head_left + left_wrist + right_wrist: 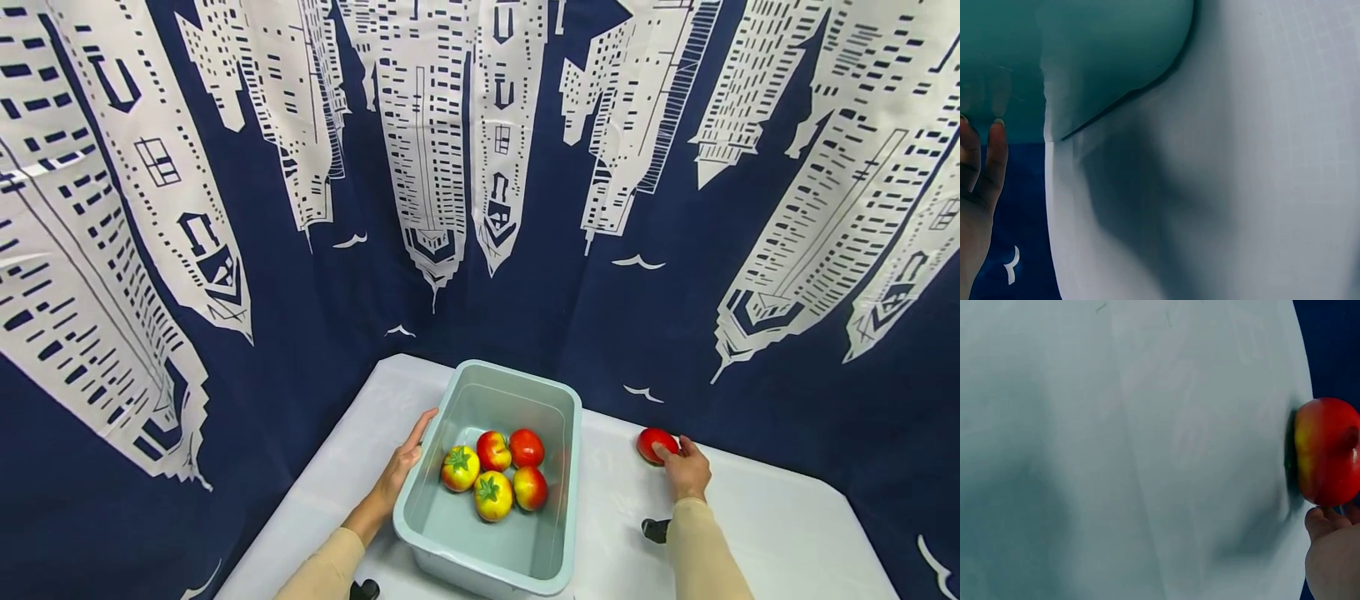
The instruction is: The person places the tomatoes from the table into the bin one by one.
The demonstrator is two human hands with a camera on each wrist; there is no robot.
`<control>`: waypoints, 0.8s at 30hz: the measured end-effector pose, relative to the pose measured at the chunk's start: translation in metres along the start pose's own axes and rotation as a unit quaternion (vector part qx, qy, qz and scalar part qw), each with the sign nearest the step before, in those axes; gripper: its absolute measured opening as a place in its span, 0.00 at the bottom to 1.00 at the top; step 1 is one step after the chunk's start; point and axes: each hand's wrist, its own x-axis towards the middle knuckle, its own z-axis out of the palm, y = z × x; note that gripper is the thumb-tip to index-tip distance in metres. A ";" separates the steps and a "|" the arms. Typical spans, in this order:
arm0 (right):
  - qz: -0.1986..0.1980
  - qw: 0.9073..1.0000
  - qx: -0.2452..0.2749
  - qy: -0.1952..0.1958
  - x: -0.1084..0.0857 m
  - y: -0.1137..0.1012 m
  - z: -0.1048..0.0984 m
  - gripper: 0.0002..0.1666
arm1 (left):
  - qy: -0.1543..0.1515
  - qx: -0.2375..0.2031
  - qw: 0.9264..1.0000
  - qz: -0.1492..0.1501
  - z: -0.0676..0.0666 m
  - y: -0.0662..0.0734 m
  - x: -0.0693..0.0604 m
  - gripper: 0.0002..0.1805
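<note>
My left hand [401,468] lies against the left side of a pale green plastic bin [420,550], its fingers fairly straight near the rim. In the left wrist view the fingertips [999,122] touch the bin wall [1110,44]. Inside the bin sit several red and yellow fruits [492,497], some showing a green leafy top. To the right of the bin, my right hand [688,471] grips a red tomato-like fruit [654,445] low over the table. Seen from the right wrist, this fruit [1329,453] has a yellow patch; the fingers partly hide behind it.
A white-covered table [615,542] carries the bin. Behind and around it hangs a dark blue curtain [525,325] printed with white buildings and birds. Small black devices [656,530] sit at both wrists.
</note>
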 end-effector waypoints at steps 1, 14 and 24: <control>0.002 1.000 -0.010 0.005 0.000 0.001 0.001 0.44 | -0.001 0.000 1.000 0.002 0.000 0.000 0.000 0.36; 0.021 0.999 0.028 0.039 -0.008 0.014 0.003 0.42 | -0.002 -0.002 1.000 -0.003 0.002 0.002 0.000 0.36; 0.022 0.998 0.053 0.015 -0.007 0.017 -0.009 0.49 | -0.010 -0.006 1.000 -0.012 0.001 0.002 0.002 0.36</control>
